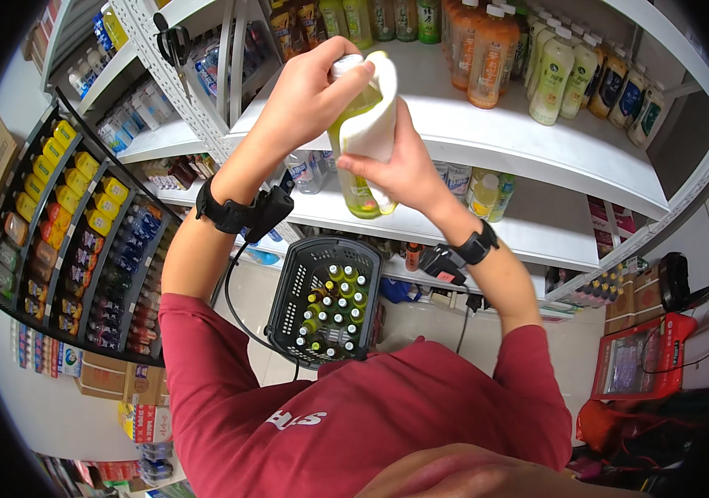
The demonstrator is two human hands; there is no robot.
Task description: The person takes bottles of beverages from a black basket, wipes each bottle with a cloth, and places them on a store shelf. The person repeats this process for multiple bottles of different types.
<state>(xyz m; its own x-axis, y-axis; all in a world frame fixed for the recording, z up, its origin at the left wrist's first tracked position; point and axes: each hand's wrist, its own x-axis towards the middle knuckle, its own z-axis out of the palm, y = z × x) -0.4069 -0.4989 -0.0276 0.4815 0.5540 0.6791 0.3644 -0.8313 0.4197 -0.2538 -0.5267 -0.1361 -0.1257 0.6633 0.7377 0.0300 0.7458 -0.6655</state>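
A plastic bottle of yellow-green drink [356,190] is held up before the white shelves, tilted slightly. My left hand [314,84] grips it around its white cap and neck. In my right hand [409,165] is a folded white cloth with yellow edging [368,131], pressed along the bottle's side. Part of the bottle is hidden behind the cloth and fingers. Below my hands, a black plastic basket [280,311] stands on the floor, holding several bottles with mostly white caps [342,303].
Orange drink bottles [486,62] and pale green bottles [552,78] line the upper shelf [454,118]. Scissors [174,46] hang on the shelf post. A tilted black display rack [96,274] stands at left. Cables run from both wristbands. Cartons [635,302] and a red box [638,358] sit at right.
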